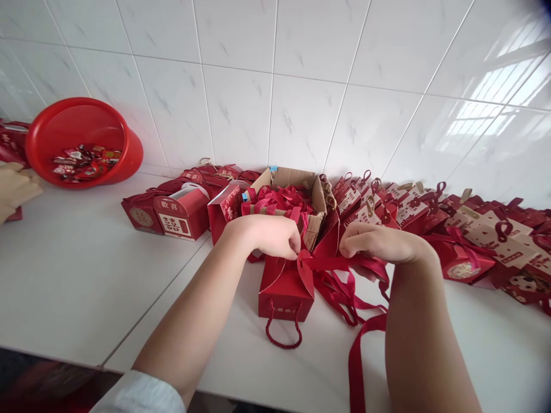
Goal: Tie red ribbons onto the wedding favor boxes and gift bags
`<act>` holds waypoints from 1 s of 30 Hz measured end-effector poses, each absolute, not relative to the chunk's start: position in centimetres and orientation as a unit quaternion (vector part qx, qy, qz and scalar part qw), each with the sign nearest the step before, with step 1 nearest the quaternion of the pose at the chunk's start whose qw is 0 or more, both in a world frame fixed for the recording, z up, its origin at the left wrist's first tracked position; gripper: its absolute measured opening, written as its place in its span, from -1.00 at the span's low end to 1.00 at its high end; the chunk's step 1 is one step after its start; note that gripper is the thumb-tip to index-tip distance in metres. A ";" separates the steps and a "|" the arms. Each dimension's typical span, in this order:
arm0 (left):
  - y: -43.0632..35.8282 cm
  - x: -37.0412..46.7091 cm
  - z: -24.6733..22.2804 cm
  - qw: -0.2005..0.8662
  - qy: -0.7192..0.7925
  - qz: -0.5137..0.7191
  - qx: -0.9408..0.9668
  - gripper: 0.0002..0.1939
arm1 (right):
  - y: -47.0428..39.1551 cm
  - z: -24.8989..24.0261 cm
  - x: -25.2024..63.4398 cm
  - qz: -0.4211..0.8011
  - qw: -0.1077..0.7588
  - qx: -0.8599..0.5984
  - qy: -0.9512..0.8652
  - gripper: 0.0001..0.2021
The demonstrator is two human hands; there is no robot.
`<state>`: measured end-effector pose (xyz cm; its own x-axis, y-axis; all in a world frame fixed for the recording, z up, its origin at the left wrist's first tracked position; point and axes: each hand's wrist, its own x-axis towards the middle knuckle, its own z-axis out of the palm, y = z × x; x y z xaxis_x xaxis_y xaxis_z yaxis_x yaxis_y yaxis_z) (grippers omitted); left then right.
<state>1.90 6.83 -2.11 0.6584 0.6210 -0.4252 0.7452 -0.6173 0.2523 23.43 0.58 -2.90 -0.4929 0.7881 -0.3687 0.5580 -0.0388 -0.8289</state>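
Note:
A small red gift box [286, 289] with a twisted rope handle [284, 346] stands on the counter in front of me. Its curved top flaps are folded up, and one shows a round hole. My left hand [273, 238] is closed at the top of this box, right by the hole; its fingertips hide what they pinch. From the hole a red ribbon [329, 263] runs stretched to my right hand [374, 244], which is closed on it. More loose ribbon [364, 355] trails below the right hand over the counter's front.
Behind the gift box, a cardboard carton [321, 201] holds tangled red ribbons. Decorated boxes [183, 215] stand left of it, and many more [413, 209] line the wall at right. A red tub [129, 146] contains small wrapped pieces. Another person's hand [17, 189] is at far left.

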 end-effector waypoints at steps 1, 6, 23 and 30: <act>6.8 1.9 -2.1 0.208 0.386 -0.148 0.886 -0.60 | 0.7 -3.0 23.4 0.529 0.108 -0.492 -0.683 -0.71; 6.7 1.9 -2.1 0.214 0.385 -0.146 0.886 -0.62 | 0.7 -3.0 23.3 0.526 0.091 -0.491 -0.688 -0.70; 6.4 1.9 -1.9 0.219 0.359 -0.138 0.897 -0.63 | 0.4 -2.9 23.3 0.513 0.091 -0.506 -0.687 -0.69; 6.2 1.9 -1.7 0.211 0.357 -0.134 0.900 -0.65 | 0.3 -3.3 24.0 0.510 0.115 -0.550 -0.652 -0.79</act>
<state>1.95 6.24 -1.73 0.7091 0.5856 -0.3926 0.6991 -0.6562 0.2839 23.98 0.28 -3.25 -0.3694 0.8335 -0.4108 0.5991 -0.1243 -0.7910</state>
